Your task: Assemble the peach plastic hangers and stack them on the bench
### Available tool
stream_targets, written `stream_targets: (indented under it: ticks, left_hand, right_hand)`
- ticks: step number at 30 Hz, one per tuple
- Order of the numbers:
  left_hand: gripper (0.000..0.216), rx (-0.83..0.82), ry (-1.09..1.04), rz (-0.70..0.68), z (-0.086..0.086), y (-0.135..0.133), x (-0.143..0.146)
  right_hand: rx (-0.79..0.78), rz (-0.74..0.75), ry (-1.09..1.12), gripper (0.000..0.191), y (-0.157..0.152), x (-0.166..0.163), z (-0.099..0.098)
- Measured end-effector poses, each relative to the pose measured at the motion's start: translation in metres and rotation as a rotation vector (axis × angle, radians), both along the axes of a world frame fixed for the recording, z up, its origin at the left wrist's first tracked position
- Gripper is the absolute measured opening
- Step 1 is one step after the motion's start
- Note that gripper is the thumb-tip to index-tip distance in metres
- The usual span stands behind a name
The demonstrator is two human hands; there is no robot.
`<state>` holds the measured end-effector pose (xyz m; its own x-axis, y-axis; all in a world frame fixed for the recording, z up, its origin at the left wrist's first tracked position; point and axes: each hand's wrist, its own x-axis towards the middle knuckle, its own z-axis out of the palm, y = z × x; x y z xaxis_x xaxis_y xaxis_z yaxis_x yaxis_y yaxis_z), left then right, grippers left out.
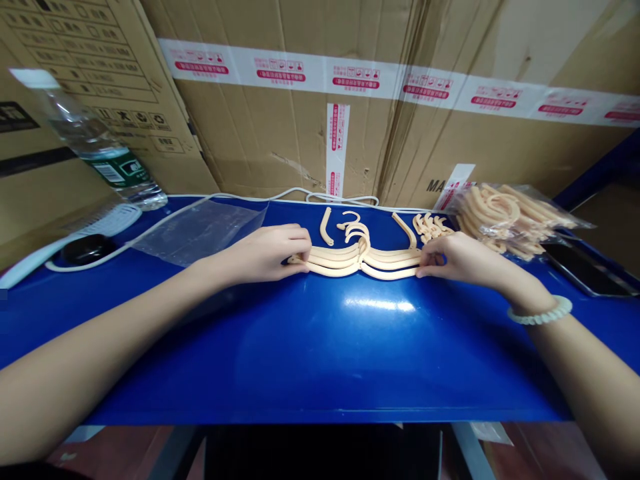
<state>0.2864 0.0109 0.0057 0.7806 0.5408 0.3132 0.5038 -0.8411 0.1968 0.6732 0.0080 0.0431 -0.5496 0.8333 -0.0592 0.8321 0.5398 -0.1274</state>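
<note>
On the blue table lies a layered assembly of curved, cream-coloured strips [335,261], two wing-like halves meeting at a middle joint with a curled piece rising from it. My left hand [270,255] pinches the left ends of the strips between thumb and fingers. At the right ends, my right hand [463,259] pinches in the same way, with a pale beaded bracelet on the wrist. Behind the assembly are a loose curved strip [326,227], another bent strip [405,230] and small hooked pieces [431,227]. My fingers partly hide the strip ends.
A clear bag of cream pieces [505,213] sits at the right beside a dark phone [587,270]. Leftward are a water bottle [100,143], a pale comb-like brush [95,230], a black oval object [87,249], a white cable and a plastic bag [200,230]. Cardboard boxes [280,133] stand behind.
</note>
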Motion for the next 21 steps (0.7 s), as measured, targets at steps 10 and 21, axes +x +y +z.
stream_targets:
  ticks: [10,21]
  left_hand:
    - [0.005,0.132,0.026,-0.011,0.001,-0.009,0.01]
    - [0.022,0.293,-0.118,-0.225,-0.028,-0.059,0.061]
  right_hand:
    - [0.054,-0.135,-0.218,0.036,-0.01,-0.006,0.007]
    - [-0.011,0.146,-0.092,0.04,-0.043,-0.044,0.002]
